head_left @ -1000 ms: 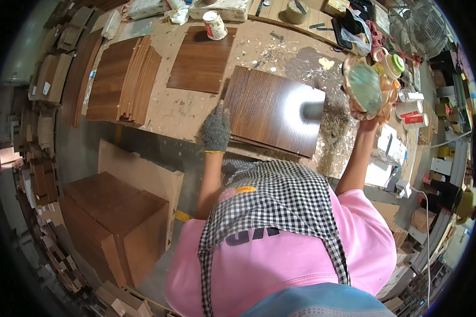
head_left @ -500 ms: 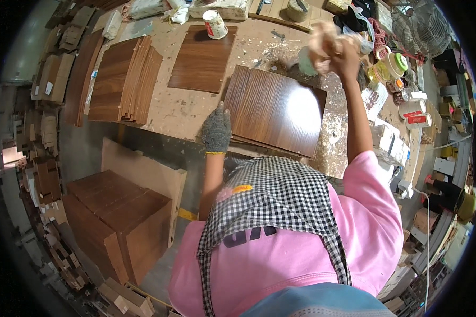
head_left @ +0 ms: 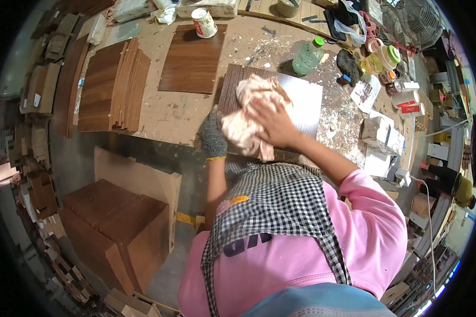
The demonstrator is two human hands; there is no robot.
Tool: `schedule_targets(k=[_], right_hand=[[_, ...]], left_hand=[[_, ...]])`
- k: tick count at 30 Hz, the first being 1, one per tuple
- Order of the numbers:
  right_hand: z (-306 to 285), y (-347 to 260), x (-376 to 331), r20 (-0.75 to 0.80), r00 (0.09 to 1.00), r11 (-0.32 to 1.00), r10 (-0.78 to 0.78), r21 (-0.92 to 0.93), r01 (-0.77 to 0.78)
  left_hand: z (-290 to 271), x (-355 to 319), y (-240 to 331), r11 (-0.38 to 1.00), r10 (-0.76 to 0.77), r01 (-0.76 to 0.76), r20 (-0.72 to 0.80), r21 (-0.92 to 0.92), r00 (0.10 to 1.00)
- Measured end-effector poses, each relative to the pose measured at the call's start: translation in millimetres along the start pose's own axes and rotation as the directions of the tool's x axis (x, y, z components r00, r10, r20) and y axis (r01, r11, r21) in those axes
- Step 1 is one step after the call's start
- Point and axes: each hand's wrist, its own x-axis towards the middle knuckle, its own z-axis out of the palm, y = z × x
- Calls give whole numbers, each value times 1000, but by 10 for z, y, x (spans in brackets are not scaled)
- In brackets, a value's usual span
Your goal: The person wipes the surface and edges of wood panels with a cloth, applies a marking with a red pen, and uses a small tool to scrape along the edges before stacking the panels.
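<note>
A dark brown wood-grain panel (head_left: 301, 98) lies on the worktable just in front of me, with at least one more panel edge showing beneath it. A crumpled pale pink cloth (head_left: 243, 127) covers its left and middle part. My right hand (head_left: 272, 122) is bare and presses on the cloth, fingers spread over its folds. At the panel's left edge, my left hand (head_left: 213, 136) in a grey knitted glove holds the side; its fingertips are partly hidden. Beyond the panel stands a green-tinted bottle (head_left: 307, 57) with a green cap.
Another brown panel (head_left: 190, 66) bears a white can (head_left: 204, 24). A stack of panels (head_left: 103, 87) stands farther left. Jars (head_left: 381, 61), a black cloth (head_left: 347, 66) and a fan (head_left: 411, 24) are at the right. Brown boxes (head_left: 116, 227) stand on the floor at left.
My right hand has come down from the far right with the cloth and now presses it on the panel. The green bottle is now in full view. My left hand stays at the panel's edge.
</note>
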Motion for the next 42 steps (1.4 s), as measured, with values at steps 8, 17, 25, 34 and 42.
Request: schedule_targets(k=[8, 17, 25, 34, 42], right_hand=[[-52, 143, 551, 251, 859, 888, 446, -2, -460], [287, 647, 1775, 101, 944, 948, 313, 29, -317], [238, 214, 812, -73, 997, 996, 31, -76, -36], [59, 126, -117, -126, 951, 954, 284, 136, -267], [-456, 1184, -1227, -72, 511, 493, 857, 402, -771]], left_hand=[[6, -163, 263, 885, 123, -161, 114, 437, 986], [74, -171, 275, 861, 342, -334, 51, 384, 938], [0, -115, 147, 835, 101, -118, 61, 537, 993], [-109, -141, 256, 885, 197, -212, 78, 414, 977], [-241, -99, 120, 873, 239, -266, 119, 409, 964]])
